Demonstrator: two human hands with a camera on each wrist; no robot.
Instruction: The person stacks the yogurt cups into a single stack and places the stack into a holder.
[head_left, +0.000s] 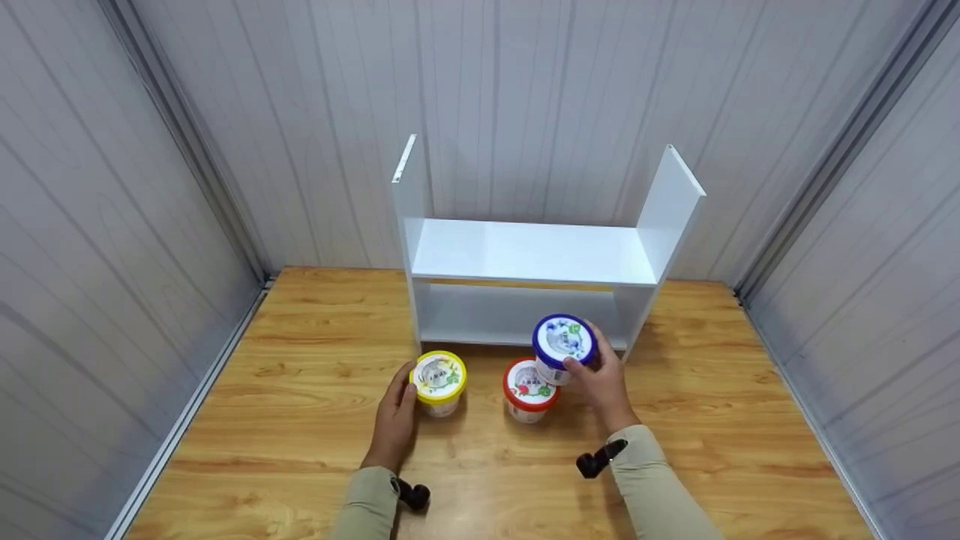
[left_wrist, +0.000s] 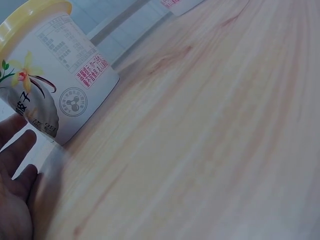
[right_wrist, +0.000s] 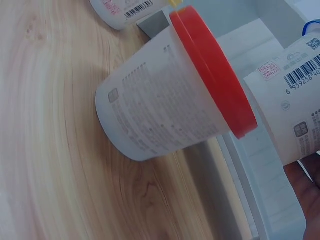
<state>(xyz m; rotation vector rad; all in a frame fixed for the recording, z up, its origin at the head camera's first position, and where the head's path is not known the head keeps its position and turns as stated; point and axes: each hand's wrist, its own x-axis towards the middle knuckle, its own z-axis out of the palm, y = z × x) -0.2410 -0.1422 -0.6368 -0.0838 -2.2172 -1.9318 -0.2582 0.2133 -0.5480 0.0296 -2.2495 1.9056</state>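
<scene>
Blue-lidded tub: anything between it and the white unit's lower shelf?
Nothing visible. The right hand holds the blue-lidded tub up before the lower shelf. The red-lidded tub stands on the table, left and nearer the person, so it looks clear of a straight move in.

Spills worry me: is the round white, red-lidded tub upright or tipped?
Upright: the round white, red-lidded tub stands on the brown wooden table, lid uppermost.

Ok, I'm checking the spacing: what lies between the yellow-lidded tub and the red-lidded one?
In the head view, only bare wooden tabletop shows between the yellow-lidded tub and the red-lidded tub.
</scene>
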